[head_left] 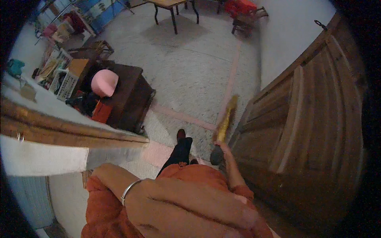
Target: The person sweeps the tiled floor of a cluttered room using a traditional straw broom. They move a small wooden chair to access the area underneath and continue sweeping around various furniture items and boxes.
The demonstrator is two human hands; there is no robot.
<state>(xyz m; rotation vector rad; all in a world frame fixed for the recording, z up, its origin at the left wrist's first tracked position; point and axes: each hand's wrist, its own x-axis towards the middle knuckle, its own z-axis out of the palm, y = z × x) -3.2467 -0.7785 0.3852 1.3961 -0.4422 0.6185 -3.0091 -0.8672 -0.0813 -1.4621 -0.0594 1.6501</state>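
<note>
My left hand [194, 202], with a silver bangle [127, 192] at the wrist, looms large across the front of my orange top [194, 173]. Its fingers look stretched out toward the right, and nothing shows in them; the lower part is cut off. Low at my right side, my right hand [223, 147] is closed around a long, slim yellow thing [225, 125] with a dark grey end [216, 155]. Motion blurs it, so its kind is unclear. It points ahead, close to the brown wooden door [305, 119].
A doorway wall edge [115, 156] stands at my left. Beyond it, a dark cabinet [131, 95] carries a pink rounded thing [104, 83]. Farther off are a table [168, 3] and a chair with red cloth [241, 7]. One foot [181, 134] steps forward onto the grey floor [190, 75].
</note>
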